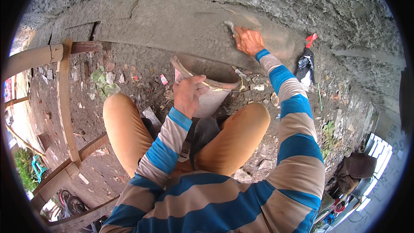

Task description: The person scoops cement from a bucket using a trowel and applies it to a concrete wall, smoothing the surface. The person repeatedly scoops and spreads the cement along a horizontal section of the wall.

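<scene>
My left hand (188,95) is closed on the near left rim of a mortar-stained bucket (209,105). The bucket tilts between my knees, its mouth toward the wall, and a cord runs along its rim. Stretched forward to the right, my right hand (249,42) is closed at the smooth grey mortar band (181,28) on the wall. From its fingers sticks a small mortar-coated grey piece (230,27), touching or very near the band; its kind does not show. Around the hand, part of the band looks browner and smeared.
A wooden frame (64,103) stands at my left. Rough wall (327,13) rises beyond and right of the mortar band. A black packet (305,67) with a red strip lies by the wall's foot. Rubble, scraps and leafy weeds (103,83) litter the soil. Dark clutter (355,168) stands far right.
</scene>
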`<action>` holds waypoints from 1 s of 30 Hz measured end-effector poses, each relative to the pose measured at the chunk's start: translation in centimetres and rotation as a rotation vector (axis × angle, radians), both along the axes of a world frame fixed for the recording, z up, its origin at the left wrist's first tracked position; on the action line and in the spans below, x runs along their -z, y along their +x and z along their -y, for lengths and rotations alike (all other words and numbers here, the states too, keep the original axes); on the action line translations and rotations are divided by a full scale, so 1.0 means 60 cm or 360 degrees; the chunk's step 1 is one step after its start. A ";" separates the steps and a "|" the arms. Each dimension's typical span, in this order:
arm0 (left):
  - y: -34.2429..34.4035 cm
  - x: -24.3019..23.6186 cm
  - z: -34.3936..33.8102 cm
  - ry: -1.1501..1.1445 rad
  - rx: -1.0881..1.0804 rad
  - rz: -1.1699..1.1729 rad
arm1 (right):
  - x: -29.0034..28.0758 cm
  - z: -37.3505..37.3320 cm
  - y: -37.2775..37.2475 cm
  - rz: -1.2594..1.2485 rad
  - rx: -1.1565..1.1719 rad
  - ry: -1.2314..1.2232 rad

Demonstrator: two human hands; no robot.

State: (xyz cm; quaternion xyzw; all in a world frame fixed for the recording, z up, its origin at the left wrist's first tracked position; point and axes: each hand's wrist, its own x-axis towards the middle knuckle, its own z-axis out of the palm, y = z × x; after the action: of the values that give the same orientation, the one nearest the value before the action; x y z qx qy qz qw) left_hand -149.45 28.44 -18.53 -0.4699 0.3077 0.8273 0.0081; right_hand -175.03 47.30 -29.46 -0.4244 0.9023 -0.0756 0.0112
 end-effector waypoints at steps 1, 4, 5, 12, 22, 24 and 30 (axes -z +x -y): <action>-0.003 -0.005 0.002 0.0005 -0.0001 0.0005 | -0.004 -0.009 0.010 0.0025 -0.0045 0.0006; -0.012 -0.029 0.000 0.0025 0.0019 0.0036 | -0.052 -0.038 0.067 0.0024 -0.0280 -0.0024; -0.011 -0.028 -0.002 0.0035 0.0011 0.0046 | -0.067 -0.050 0.089 0.0033 -0.0348 -0.0013; -0.005 -0.011 -0.010 0.0001 -0.0014 0.0025 | -0.137 -0.102 0.087 0.0350 0.0693 -0.0024; -0.003 0.002 -0.012 -0.0016 -0.0069 0.0016 | -0.066 -0.103 0.019 0.0469 0.0417 0.0167; -0.007 -0.004 -0.017 0.0005 -0.0058 0.0004 | -0.062 -0.104 0.045 0.0556 0.0391 0.0165; 0.000 0.003 -0.013 0.0030 -0.0046 -0.0061 | -0.086 -0.089 0.123 0.0439 -0.0108 0.0105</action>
State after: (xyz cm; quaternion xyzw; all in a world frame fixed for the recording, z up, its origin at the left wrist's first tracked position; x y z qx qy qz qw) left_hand -149.46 29.24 -18.71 -0.4584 0.2932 0.8390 -0.0053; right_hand -167.66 52.64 -24.30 -0.4397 0.8792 -0.1031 0.1516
